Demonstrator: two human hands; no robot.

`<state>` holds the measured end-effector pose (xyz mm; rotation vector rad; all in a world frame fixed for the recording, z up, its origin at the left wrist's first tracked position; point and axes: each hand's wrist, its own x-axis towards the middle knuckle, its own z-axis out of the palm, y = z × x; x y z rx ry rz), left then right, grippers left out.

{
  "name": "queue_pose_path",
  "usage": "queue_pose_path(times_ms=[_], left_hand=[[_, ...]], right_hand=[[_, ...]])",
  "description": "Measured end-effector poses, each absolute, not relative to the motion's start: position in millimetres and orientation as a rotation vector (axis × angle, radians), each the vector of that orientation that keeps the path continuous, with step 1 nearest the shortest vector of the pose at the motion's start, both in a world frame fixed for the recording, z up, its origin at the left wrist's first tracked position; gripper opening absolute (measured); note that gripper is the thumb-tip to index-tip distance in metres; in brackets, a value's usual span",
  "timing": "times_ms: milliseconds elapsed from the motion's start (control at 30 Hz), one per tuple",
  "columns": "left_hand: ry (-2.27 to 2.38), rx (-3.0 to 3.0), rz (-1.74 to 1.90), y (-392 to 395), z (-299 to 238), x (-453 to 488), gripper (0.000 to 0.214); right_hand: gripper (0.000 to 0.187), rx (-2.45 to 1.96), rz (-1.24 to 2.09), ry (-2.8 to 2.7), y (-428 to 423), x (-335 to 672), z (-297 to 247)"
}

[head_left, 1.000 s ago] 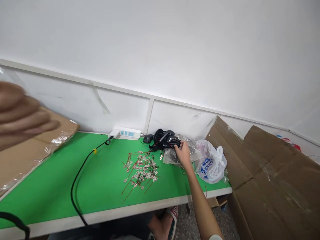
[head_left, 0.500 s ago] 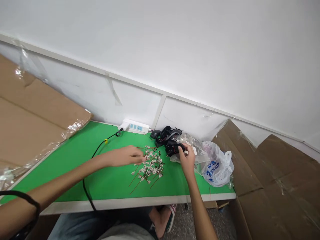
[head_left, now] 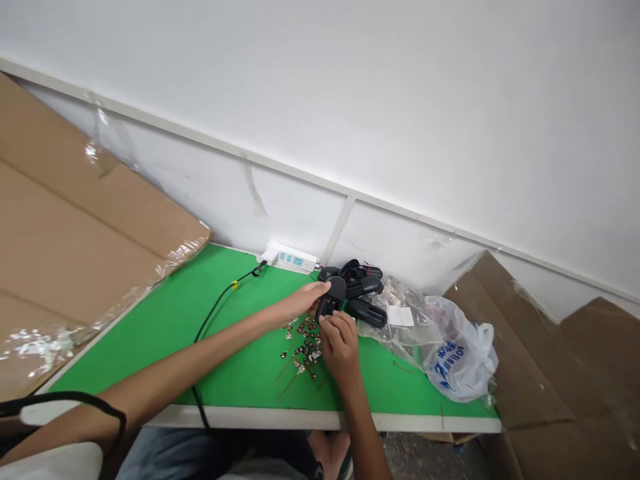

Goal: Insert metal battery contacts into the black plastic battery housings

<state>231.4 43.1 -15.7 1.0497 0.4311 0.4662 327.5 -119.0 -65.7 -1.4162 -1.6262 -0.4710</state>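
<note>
Above the scattered small parts, a black plastic housing (head_left: 337, 289) with a rounded end and a recessed compartment is held between both hands. My left hand (head_left: 306, 299) grips its upper left side, thumb on the top. From below, my right hand (head_left: 341, 341) has its fingers closed on the lower edge; whether it also holds a small part is hidden. Several small round metal contacts (head_left: 305, 348), some with thin reddish wires, lie on the green table (head_left: 240, 367) beneath. Just to the right, more black housings (head_left: 367, 312) are heaped together.
A white power strip (head_left: 295, 260) with a black cable (head_left: 220, 300) sits by the wall. Clear plastic bags (head_left: 415, 327) and a white carrier bag (head_left: 463, 353) lie at the right. Cardboard (head_left: 100, 233) stands at the left, with more cardboard (head_left: 540, 373) at the right.
The right hand has brought a black housing leftward from the heap. My left hand has moved up from the contacts and now grips it too. The view has shifted slightly.
</note>
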Motion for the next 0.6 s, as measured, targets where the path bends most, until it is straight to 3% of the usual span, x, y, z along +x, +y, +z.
queue_pose_path(times_ms=[300, 600], left_hand=[[0.548, 1.030, 0.846, 82.7, -36.2, 207.8, 0.059], [0.619, 1.065, 0.872, 100.5, -81.5, 208.2, 0.059]], right_hand=[[0.066, -1.254, -0.482, -1.875, -50.5, 356.3, -55.3], [0.031, -1.476, -0.177, -1.688, -47.7, 384.7, -88.6]])
